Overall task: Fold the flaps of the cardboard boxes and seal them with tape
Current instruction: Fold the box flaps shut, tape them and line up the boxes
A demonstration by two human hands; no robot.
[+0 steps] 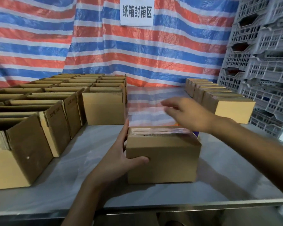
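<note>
A small cardboard box [163,162] stands on the metal table [69,160] in front of me, its flaps folded down and glossy clear tape on its top. A wide sheet of clear tape [145,115] rises from the box's far top edge. My left hand [116,154] grips the box's near left corner, fingers up its left side and thumb on its front face. My right hand [185,114] is above the box's far right part, blurred, with fingers stretched left at the tape sheet's upper edge. Something orange and purple [195,133] peeks out behind the box under that hand.
Rows of open-topped cardboard boxes [44,111] fill the table's left side. A row of closed boxes [222,101] stands at the back right. Grey plastic crates [265,62] are stacked on the far right. A striped tarp with a paper sign [137,12] hangs behind.
</note>
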